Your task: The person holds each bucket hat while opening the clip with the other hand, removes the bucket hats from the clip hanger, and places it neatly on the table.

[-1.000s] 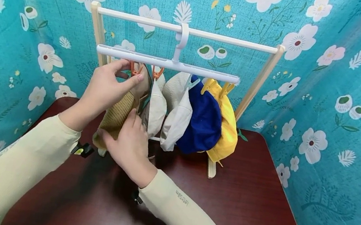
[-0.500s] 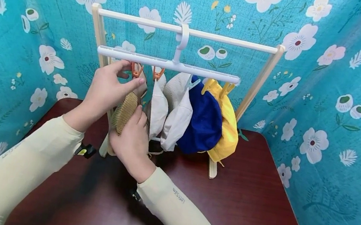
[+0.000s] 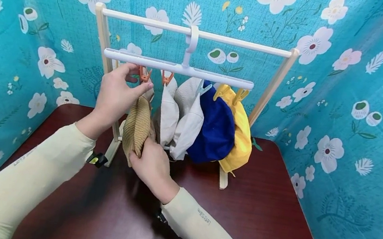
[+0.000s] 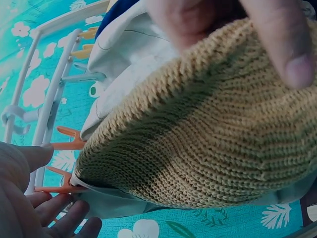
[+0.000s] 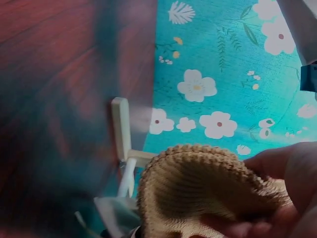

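A tan knitted hat [image 3: 137,126] hangs below the left end of the white hanger [image 3: 141,60], its edge facing me. My right hand [image 3: 153,165] pinches its lower edge; in the right wrist view the hat's ribbed opening [image 5: 193,158] shows beside the fingers. My left hand [image 3: 115,91] is spread around the leftmost orange clip [image 3: 144,73], thumb and fingers apart. In the left wrist view the hat's narrow end lies beside the orange clips [image 4: 59,186], with pale cloth below it. Whether a clip bites the knit cannot be told.
Off-white cloth hats [image 3: 168,120], a blue hat [image 3: 212,127] and a yellow hat [image 3: 242,139] hang to the right from orange, light blue and yellow clips. The hanger hooks over a wooden rack [image 3: 236,41] standing on a dark red table [image 3: 255,211]. Floral curtains [image 3: 350,98] enclose it.
My right hand first turned the knitted hat inward, then moved slightly down and right, drawing its lower edge along. The left hand has stayed by the orange clip.
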The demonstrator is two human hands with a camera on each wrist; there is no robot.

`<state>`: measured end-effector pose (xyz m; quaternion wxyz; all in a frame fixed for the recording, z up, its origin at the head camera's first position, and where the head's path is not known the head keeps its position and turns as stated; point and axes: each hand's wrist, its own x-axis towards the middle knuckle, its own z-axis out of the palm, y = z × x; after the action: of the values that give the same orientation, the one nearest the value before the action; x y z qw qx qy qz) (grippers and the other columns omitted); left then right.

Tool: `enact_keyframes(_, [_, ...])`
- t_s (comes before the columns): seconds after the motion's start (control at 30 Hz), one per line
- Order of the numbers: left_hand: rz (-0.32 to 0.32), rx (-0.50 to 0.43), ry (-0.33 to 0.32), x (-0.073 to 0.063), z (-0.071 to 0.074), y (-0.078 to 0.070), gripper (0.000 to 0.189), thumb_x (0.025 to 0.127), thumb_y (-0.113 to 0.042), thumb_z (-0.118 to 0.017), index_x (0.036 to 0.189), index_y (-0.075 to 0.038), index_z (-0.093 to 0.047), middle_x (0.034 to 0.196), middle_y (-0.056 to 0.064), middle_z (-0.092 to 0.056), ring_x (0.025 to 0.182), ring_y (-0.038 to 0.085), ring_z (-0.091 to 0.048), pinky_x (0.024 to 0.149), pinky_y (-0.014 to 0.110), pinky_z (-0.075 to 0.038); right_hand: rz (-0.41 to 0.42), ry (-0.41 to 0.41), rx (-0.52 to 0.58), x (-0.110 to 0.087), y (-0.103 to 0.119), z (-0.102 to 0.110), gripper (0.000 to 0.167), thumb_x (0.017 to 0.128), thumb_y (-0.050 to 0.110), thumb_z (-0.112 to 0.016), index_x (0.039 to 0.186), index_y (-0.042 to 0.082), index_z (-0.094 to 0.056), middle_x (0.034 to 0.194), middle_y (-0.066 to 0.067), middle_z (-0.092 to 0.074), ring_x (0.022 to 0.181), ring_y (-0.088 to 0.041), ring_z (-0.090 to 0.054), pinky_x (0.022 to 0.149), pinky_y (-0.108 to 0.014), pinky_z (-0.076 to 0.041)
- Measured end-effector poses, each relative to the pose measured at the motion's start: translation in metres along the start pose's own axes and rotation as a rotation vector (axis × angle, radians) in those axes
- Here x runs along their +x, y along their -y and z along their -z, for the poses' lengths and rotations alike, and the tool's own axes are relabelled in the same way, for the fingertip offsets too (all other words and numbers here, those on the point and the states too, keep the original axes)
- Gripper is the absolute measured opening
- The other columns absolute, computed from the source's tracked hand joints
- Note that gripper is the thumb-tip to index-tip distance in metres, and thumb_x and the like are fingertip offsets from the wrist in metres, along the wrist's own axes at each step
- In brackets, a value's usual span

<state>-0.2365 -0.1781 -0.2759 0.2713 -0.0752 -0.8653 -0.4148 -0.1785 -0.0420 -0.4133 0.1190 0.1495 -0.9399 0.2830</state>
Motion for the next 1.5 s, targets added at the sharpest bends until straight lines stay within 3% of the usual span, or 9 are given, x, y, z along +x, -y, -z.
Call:
enact_keyframes(0.1, [-0.007, -0.005, -0.012, 0.0, -0.002, 0.0, 0.048, 0.091, -0.04, -0.078, 0.13, -0.014, -0.066, 0.12, 0.006, -0.072, 0.11, 0.023, -0.07, 0.09, 0.045, -0.056, 0.091, 0.022, -0.043, -0.003, -0.009, 0.001, 0.026, 0.088, 0.036, -0.072, 0.074, 0.022, -0.055, 0.07, 0.003, -0.062, 0.065, -0.019, -0.065, 0.051, -0.033, -0.045])
enact_keyframes(0.17, [-0.012, -0.008, -0.025, 0.001, -0.004, 0.001, 0.048, 0.091, -0.039, -0.079, 0.13, -0.015, -0.066, 0.119, 0.006, -0.073, 0.109, 0.022, -0.07, 0.089, 0.044, -0.056, 0.144, 0.025, -0.047, -0.005, -0.014, 0.0, 0.027, 0.09, 0.033, -0.07, 0.071, 0.023, -0.053, 0.066, 0.006, -0.058, 0.063, -0.017, -0.063, 0.051, -0.031, -0.044])
enact_keyframes(0.5, [-0.019, -0.06, -0.136, 0.002, -0.014, 0.004, 0.046, 0.089, -0.036, -0.081, 0.124, -0.01, -0.067, 0.113, 0.009, -0.071, 0.106, 0.026, -0.067, 0.084, 0.041, -0.052, 0.297, 0.022, 0.12, -0.012, -0.024, 0.007, 0.022, 0.095, 0.025, -0.067, 0.077, 0.019, -0.057, 0.06, 0.008, -0.052, 0.055, -0.008, -0.05, 0.05, -0.021, -0.041])
enact_keyframes(0.67, [-0.014, -0.071, -0.174, 0.004, -0.02, 0.005, 0.044, 0.088, -0.035, -0.082, 0.119, -0.008, -0.066, 0.111, 0.008, -0.069, 0.104, 0.026, -0.067, 0.081, 0.037, -0.051, 0.27, 0.032, 0.317, -0.012, -0.029, 0.011, 0.006, 0.095, 0.02, -0.07, 0.093, 0.015, -0.069, 0.075, 0.007, -0.069, 0.067, 0.001, -0.057, 0.063, -0.014, -0.047])
enact_keyframes(0.77, [0.001, -0.075, -0.189, 0.006, -0.022, 0.005, 0.043, 0.088, -0.035, -0.082, 0.118, -0.009, -0.066, 0.109, 0.008, -0.069, 0.101, 0.023, -0.067, 0.081, 0.034, -0.05, 0.227, 0.046, 0.461, -0.013, -0.032, 0.011, 0.011, 0.095, 0.017, -0.07, 0.105, 0.011, -0.072, 0.09, 0.003, -0.076, 0.077, 0.003, -0.063, 0.071, -0.016, -0.052])
enact_keyframes(0.93, [0.024, -0.095, -0.213, 0.007, -0.027, 0.006, 0.046, 0.087, -0.039, -0.083, 0.117, -0.01, -0.064, 0.107, 0.007, -0.067, 0.096, 0.02, -0.066, 0.078, 0.03, -0.049, 0.18, 0.054, 0.607, -0.016, -0.032, 0.01, 0.015, 0.096, 0.018, -0.07, 0.107, 0.009, -0.072, 0.094, -0.002, -0.077, 0.078, 0.001, -0.064, 0.071, -0.019, -0.055])
enact_keyframes(1.17, [0.022, -0.118, -0.266, 0.01, -0.032, 0.008, 0.041, 0.088, -0.037, -0.082, 0.113, -0.009, -0.065, 0.104, 0.006, -0.068, 0.09, 0.015, -0.067, 0.075, 0.025, -0.049, 0.225, 0.024, 0.561, -0.016, -0.033, 0.005, 0.01, 0.096, 0.017, -0.069, 0.099, 0.008, -0.074, 0.097, -0.002, -0.072, 0.087, -0.007, -0.062, 0.079, -0.023, -0.053])
enact_keyframes(1.3, [0.024, -0.109, -0.283, 0.011, -0.034, 0.008, 0.036, 0.089, -0.036, -0.081, 0.109, -0.009, -0.067, 0.101, 0.004, -0.069, 0.086, 0.01, -0.067, 0.073, 0.023, -0.05, 0.193, 0.038, 0.505, -0.015, -0.033, 0.004, 0.014, 0.098, 0.022, -0.063, 0.103, 0.011, -0.071, 0.097, 0.001, -0.068, 0.089, -0.009, -0.061, 0.081, -0.024, -0.052])
enact_keyframes(1.5, [0.016, -0.075, -0.295, 0.012, -0.036, 0.008, 0.032, 0.09, -0.035, -0.08, 0.106, -0.01, -0.067, 0.101, 0.005, -0.069, 0.085, 0.012, -0.066, 0.073, 0.025, -0.049, 0.225, 0.082, 0.445, -0.011, -0.03, -0.002, 0.028, 0.101, 0.033, -0.059, 0.119, 0.015, -0.071, 0.129, 0.0, -0.063, 0.119, -0.01, -0.058, 0.101, -0.028, -0.048])
